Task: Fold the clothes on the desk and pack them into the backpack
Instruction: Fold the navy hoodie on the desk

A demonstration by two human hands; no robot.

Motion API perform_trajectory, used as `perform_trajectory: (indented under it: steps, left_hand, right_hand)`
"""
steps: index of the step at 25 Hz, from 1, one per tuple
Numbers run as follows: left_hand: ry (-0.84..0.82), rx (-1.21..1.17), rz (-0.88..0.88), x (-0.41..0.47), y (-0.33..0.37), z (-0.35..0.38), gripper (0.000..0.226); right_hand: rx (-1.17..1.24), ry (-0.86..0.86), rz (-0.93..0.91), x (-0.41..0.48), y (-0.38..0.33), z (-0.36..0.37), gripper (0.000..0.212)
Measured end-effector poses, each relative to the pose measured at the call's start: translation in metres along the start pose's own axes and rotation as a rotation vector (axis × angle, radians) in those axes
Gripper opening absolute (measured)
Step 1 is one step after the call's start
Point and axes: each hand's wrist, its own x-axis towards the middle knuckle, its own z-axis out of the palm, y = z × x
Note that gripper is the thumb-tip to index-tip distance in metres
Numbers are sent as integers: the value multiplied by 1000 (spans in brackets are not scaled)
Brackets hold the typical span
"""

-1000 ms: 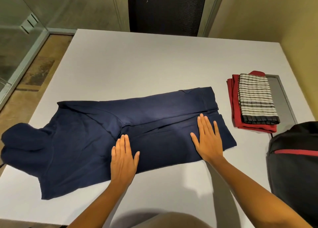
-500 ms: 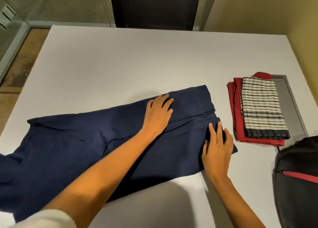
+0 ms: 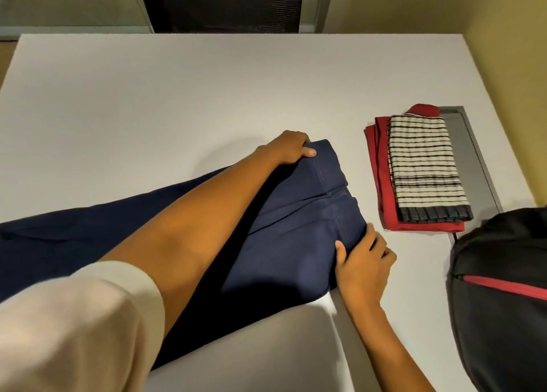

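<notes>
Through the head camera I saw the navy trousers point(image 3: 299, 231) lying flat on the white desk point(image 3: 177, 95), stretched from the left edge of view to a waistband end near the middle right. The left hand point(image 3: 288, 148) reached across them and gripped the far corner of that waistband, thumb on top of the cloth and fingers curled over the far edge. The forearm lay over the fabric, with a cream sleeve point(image 3: 74, 326) bunched at the lower left. The right hand point(image 3: 365, 261) held the near corner of the same end, thumb pressed on top and fingers curled at the edge; I could not tell how far they went under. Just to the right, apart from the trousers, a folded red garment point(image 3: 381, 184) lay on the desk with a folded black-and-white striped cloth point(image 3: 423, 166) stacked on it. Their far side overlapped a grey metal hatch point(image 3: 467, 142) set into the desktop. The black backpack point(image 3: 497, 317), marked with a red stripe, sat at the right edge of view, near the stack and the right hand but touching neither.
</notes>
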Motion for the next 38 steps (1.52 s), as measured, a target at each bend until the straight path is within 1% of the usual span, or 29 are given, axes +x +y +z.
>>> perform_trajectory:
  steps: [2, 3, 5, 7, 9, 12, 16, 19, 20, 21, 23, 25, 26, 28, 29, 31, 33, 34, 35, 37, 38]
  left_hand:
    - [-37, 34, -11, -2, 4, -5, 38]
    - [-28, 54, -5, -3, 7, -7, 38]
    - [4, 114, 24, -8, 14, -11, 39]
    - [61, 183, 60, -15, 23, -16, 40]
    - [175, 149, 74, -24, 28, -21, 39]
    - [426, -12, 65, -38, 35, -39, 35]
    - [716, -67, 47, -56, 38, -75, 33]
    - [872, -235, 77, -71, 21, -100, 28]
    - [893, -264, 103, -79, 11, -108, 27]
    - [899, -270, 130, -90, 0, -113, 27]
    - [915, -224, 151, -114, -24, -117, 34]
    - [935, -142, 120, -136, -51, -110, 46]
    - [926, -125, 105, -145, -65, -103, 48]
    - [850, -150, 72, -161, -94, -88, 49]
    - [789, -187, 25, -168, -108, -82, 49]
    - [674, -293, -124, -183, -128, -69, 46]
    - [624, -351, -268, -191, -139, -55, 44]
    - [640, -367, -305, -189, -142, -50, 44]
    - [671, -405, -328, -186, -141, -47, 41]
    - [724, -507, -372, -178, -136, -46, 24]
    - [710, -546, -391, -174, -133, -45, 18]
  right_hand:
    - [-29, -107, 81, 7, -8, -15, 84]
    - [-53, -154, 105, 12, -12, -23, 83]
    - [-63, -209, 119, 20, -18, -38, 66]
    - [-5, -199, 123, 25, -23, -53, 54]
    - [11, -118, 83, 25, -28, -67, 48]
    - [-60, 75, -74, 30, -35, -83, 40]
    - [-89, 312, -239, 61, -55, -109, 34]
    - [-81, 527, -355, 75, -78, -135, 33]
    - [-59, 565, -394, 71, -85, -143, 32]
    - [-29, 574, -445, 61, -93, -147, 31]
    - [46, 505, -578, 30, -102, -145, 31]
    - [112, 363, -735, -6, -106, -126, 34]
    - [134, 281, -798, -22, -105, -112, 35]
    - [148, 125, -902, -48, -103, -80, 32]
    - [136, 67, -965, -58, -101, -63, 29]
    - [95, -10, -1102, -77, -95, -33, 27]
    - [54, -70, -1171, -87, -89, -11, 37]
    - [44, -85, -1188, -90, -87, -6, 40]
    - [39, -64, -1206, -90, -86, -4, 41]
    - [-12, 60, -1247, -84, -82, -3, 36]
    - [-36, 125, -1239, -78, -81, -3, 41]
